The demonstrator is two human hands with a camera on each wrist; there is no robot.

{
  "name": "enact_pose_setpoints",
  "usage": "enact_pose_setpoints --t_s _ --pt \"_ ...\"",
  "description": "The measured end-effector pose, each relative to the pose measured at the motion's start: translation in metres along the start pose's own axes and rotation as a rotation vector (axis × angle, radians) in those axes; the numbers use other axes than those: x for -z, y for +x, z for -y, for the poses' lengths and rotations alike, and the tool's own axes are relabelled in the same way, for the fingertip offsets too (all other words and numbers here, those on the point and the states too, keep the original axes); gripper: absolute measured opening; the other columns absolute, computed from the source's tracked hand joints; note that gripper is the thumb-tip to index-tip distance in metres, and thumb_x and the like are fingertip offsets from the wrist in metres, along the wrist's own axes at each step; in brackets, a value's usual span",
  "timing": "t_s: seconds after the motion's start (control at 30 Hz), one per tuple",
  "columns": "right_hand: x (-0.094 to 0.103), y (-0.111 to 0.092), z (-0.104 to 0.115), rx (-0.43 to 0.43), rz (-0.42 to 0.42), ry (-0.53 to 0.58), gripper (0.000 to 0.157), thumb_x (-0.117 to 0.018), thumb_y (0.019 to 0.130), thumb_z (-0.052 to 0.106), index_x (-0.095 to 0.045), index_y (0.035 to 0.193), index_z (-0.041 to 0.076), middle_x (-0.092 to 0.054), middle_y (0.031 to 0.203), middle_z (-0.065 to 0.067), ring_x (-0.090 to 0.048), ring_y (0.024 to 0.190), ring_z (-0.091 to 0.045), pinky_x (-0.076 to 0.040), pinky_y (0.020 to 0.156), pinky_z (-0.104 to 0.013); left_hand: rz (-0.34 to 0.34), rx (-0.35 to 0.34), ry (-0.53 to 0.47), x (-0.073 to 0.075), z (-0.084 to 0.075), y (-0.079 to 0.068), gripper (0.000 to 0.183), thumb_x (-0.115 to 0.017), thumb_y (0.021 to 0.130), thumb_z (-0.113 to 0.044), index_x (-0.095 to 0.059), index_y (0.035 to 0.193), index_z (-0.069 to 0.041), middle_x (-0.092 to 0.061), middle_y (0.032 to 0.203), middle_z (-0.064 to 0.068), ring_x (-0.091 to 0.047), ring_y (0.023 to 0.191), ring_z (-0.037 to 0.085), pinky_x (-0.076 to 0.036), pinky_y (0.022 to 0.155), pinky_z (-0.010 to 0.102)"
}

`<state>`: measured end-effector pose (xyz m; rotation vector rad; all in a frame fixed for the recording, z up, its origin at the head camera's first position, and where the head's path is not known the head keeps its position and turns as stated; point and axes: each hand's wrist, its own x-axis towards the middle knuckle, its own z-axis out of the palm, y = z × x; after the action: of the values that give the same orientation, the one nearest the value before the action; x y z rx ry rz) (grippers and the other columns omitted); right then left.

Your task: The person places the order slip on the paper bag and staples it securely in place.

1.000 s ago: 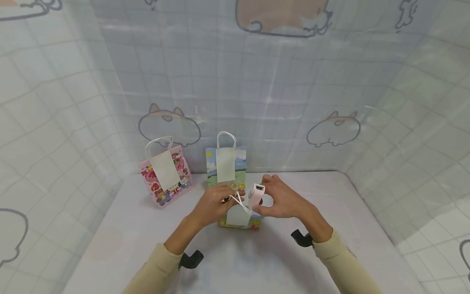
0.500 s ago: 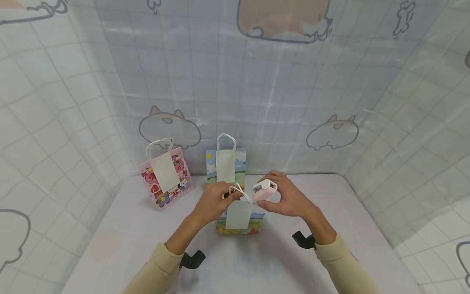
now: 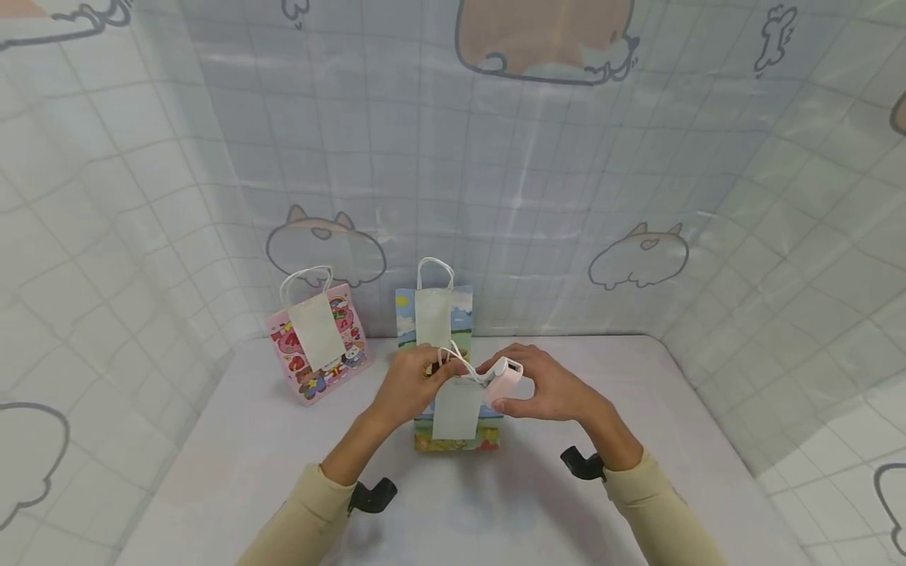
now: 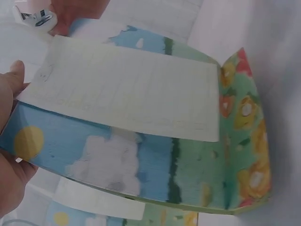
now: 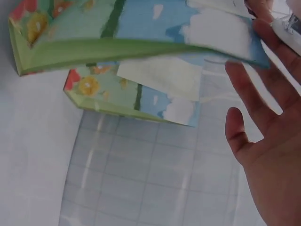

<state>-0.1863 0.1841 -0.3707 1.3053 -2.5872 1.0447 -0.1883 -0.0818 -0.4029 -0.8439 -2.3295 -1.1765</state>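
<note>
In the head view my left hand (image 3: 410,385) pinches the top of a paper gift bag (image 3: 456,413) near its white cord handles (image 3: 458,358). The bag has a painted sky-and-flower print and a blank white panel (image 4: 131,89); it stands slightly tilted. My right hand (image 3: 548,385) holds what looks like a small pink-and-white stapler (image 3: 504,379) between thumb and fingers, close to the bag's top right corner. In the right wrist view, fingers (image 5: 249,89) of that hand reach the bag's upper edge. Whether the stapler touches the paper cannot be told.
Behind stands a second bag (image 3: 462,310) with the same print, upright near the back wall. To the left leans a pink cartoon bag (image 3: 350,322). The white table (image 3: 453,511) is enclosed by grid-patterned curtains (image 3: 524,157). Black wrist mounts (image 3: 582,462) sit on both forearms.
The right hand has turned the stapler, first tilting it sideways, then bringing it back leftward against the bag's top corner. The bag has been raised more upright by the left hand.
</note>
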Motion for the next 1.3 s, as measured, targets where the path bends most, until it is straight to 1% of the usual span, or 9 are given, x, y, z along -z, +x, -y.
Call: enact_pose_setpoints --t_s 0.23,0.4,0.53,0.63,0.73,0.93,1.03,1.17,1.3 --pt "-0.001 -0.001 0.002 -0.056 0.007 -0.061 0.033 -0.074 0.085 0.038 -0.07 0.116 0.027 -0.067 0.113 0.016 -0.06 0.105 -0.009 -0.047 0.09 -0.045 0.04 0.001 -0.047 -0.003 0.01 -0.005 0.011 -0.069 0.094 -0.029 -0.076 0.099 -0.022 -0.056 0.07 -0.013 -0.047 0.061 0.007 -0.04 0.053 0.023" --pt "-0.002 0.001 0.004 -0.082 0.015 -0.049 0.032 -0.074 0.086 0.037 -0.07 0.116 0.024 -0.069 0.111 0.015 -0.061 0.101 -0.008 -0.051 0.085 -0.042 0.046 0.006 -0.059 -0.003 0.015 -0.008 0.017 -0.071 0.091 -0.032 -0.075 0.103 -0.02 -0.068 0.081 -0.01 -0.054 0.067 0.011 -0.045 0.057 0.025" --pt "-0.002 0.002 0.003 -0.082 -0.018 -0.022 0.033 -0.074 0.086 0.031 -0.07 0.116 0.021 -0.07 0.11 0.014 -0.064 0.098 -0.007 -0.054 0.082 -0.038 0.064 -0.01 -0.052 -0.003 0.017 -0.01 0.032 -0.075 0.088 -0.036 -0.075 0.114 -0.018 -0.076 0.105 -0.005 -0.069 0.091 0.011 -0.055 0.075 0.031" --pt "-0.002 0.001 0.003 -0.076 -0.048 0.0 0.035 -0.076 0.085 0.028 -0.07 0.118 0.021 -0.07 0.112 0.014 -0.065 0.099 -0.006 -0.054 0.083 -0.036 0.066 -0.019 -0.049 -0.002 0.019 -0.012 0.041 -0.076 0.087 -0.038 -0.072 0.122 -0.016 -0.074 0.116 -0.003 -0.069 0.109 0.017 -0.055 0.088 0.038" --pt "-0.001 0.0 0.001 -0.077 -0.069 0.006 0.035 -0.076 0.084 0.026 -0.069 0.119 0.023 -0.069 0.113 0.016 -0.065 0.1 -0.006 -0.055 0.083 -0.037 0.063 -0.015 -0.045 -0.001 0.021 -0.015 0.045 -0.077 0.088 -0.039 -0.07 0.126 -0.016 -0.072 0.121 -0.002 -0.068 0.113 0.02 -0.054 0.092 0.041" --pt "-0.001 -0.003 -0.001 -0.097 -0.081 0.034 0.035 -0.077 0.085 0.025 -0.069 0.119 0.025 -0.068 0.113 0.017 -0.065 0.098 -0.006 -0.055 0.084 -0.037 0.072 0.091 -0.048 0.002 0.027 -0.027 0.06 -0.079 0.087 -0.042 -0.06 0.138 -0.017 -0.067 0.131 0.004 -0.065 0.118 0.022 -0.053 0.093 0.047" --pt "0.0 -0.004 -0.002 -0.096 -0.09 0.053 0.035 -0.077 0.085 0.023 -0.069 0.119 0.024 -0.069 0.112 0.016 -0.065 0.097 -0.007 -0.055 0.083 -0.036 0.088 0.162 -0.058 0.002 0.031 -0.034 0.072 -0.081 0.084 -0.043 -0.051 0.147 -0.022 -0.062 0.138 0.002 -0.063 0.119 0.022 -0.052 0.094 0.05" --pt "0.001 -0.005 -0.004 -0.077 -0.118 0.064 0.035 -0.077 0.084 0.02 -0.069 0.119 0.023 -0.069 0.111 0.014 -0.065 0.093 -0.009 -0.056 0.08 -0.034 0.104 0.214 -0.077 0.002 0.035 -0.041 0.086 -0.084 0.081 -0.043 -0.041 0.153 -0.026 -0.067 0.126 -0.003 -0.063 0.114 0.019 -0.051 0.094 0.051" --pt "0.003 -0.006 -0.005 -0.062 -0.141 0.077 0.036 -0.077 0.085 0.019 -0.068 0.12 0.022 -0.07 0.112 0.011 -0.065 0.09 -0.01 -0.056 0.078 -0.035 0.113 0.227 -0.07 0.0 0.041 -0.047 0.091 -0.086 0.079 -0.04 -0.037 0.154 -0.028 -0.069 0.112 -0.007 -0.062 0.111 0.017 -0.048 0.096 0.053"
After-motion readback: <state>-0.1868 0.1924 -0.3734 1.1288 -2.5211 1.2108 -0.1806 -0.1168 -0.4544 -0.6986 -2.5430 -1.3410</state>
